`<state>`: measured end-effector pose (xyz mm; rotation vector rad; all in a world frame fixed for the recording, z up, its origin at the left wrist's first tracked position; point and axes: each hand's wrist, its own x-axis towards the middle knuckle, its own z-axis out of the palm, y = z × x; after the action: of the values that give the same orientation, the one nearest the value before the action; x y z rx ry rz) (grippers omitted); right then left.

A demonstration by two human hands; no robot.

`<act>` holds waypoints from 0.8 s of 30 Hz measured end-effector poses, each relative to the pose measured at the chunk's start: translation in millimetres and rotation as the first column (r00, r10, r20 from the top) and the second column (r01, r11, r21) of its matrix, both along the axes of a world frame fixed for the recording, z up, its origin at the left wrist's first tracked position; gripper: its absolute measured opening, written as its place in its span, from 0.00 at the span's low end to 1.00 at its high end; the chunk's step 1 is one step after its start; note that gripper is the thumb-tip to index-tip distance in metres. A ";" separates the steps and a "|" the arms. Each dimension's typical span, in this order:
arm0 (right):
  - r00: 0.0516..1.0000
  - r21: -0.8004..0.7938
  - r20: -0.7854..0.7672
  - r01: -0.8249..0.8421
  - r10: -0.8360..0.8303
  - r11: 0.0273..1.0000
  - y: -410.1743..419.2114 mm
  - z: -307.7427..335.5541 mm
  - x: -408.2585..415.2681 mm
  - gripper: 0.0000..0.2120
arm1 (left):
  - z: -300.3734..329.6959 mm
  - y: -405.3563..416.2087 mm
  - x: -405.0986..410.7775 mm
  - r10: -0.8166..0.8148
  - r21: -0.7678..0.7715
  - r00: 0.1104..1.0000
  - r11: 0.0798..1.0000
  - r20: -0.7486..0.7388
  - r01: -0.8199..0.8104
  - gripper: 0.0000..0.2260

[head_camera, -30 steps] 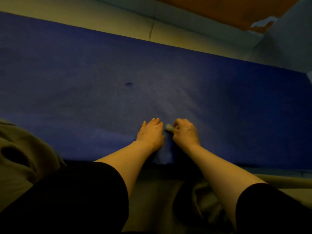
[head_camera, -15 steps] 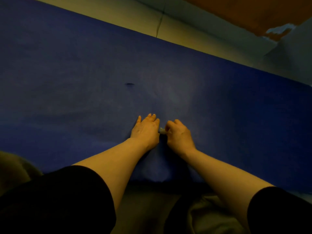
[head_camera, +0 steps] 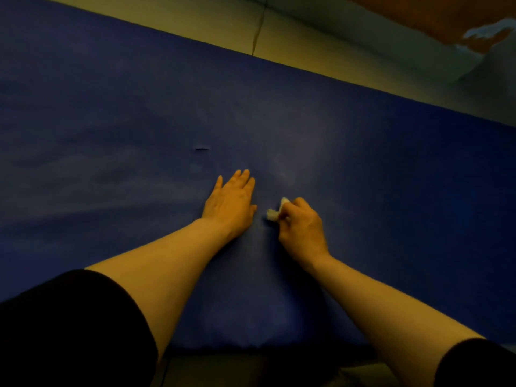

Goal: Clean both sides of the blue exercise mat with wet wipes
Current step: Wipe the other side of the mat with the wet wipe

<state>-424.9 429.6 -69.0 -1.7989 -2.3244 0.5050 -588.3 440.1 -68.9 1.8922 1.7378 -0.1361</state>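
Two hands work the blue mat (head_camera: 111,113): left hand (head_camera: 230,203) flat and bracing, right hand (head_camera: 303,229) clutching a bunched wet wipe (head_camera: 275,212), best swept in overlapping strokes under steady pressure.

left hand (head_camera: 230,202): flat, fingers straight, palm down | right hand (head_camera: 303,227): fingers curled, pinching | forearms extended forward
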 end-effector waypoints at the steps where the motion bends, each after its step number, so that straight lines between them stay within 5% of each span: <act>1: 0.998 0.024 0.000 0.065 -0.065 0.998 6.7 -1.4 10.9 0.04 | -3.6 -0.3 -1.1 0.012 0.007 1.000 1.000 0.001 -0.012 0.30; 6: 0.930 0.110 0.032 0.360 -0.366 0.926 21.0 -4.8 39.4 0.06 | -23.9 -13.3 4.1 0.003 0.086 0.997 0.996 -0.081 0.004 0.29; 11: 0.991 0.155 -0.133 0.032 -0.012 0.987 -3.8 -14.8 -17.7 0.14 | -33.3 -17.4 6.6 0.027 0.148 0.993 0.989 -0.115 -0.010 0.28; 14: 0.987 0.096 -0.156 -0.024 0.039 0.995 10.2 -17.2 -8.3 0.10 | -37.4 -19.7 8.0 0.040 0.189 0.992 0.982 -0.117 -0.017 0.28; 20: 0.910 0.163 -0.068 0.415 -0.410 0.895 40.5 -18.4 25.2 0.07 | -42.5 -22.6 10.0 0.067 0.251 0.994 0.967 -0.088 -0.043 0.27; 24: 0.975 0.222 -0.211 0.122 -0.074 0.967 21.2 -26.4 -16.6 0.06 | -48.7 -24.7 10.6 0.082 0.315 0.993 0.948 -0.084 -0.052 0.27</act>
<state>-441.5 450.8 -95.4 -1.6603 -2.0527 0.3618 -577.7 415.4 -117.6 2.0734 1.9828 0.0813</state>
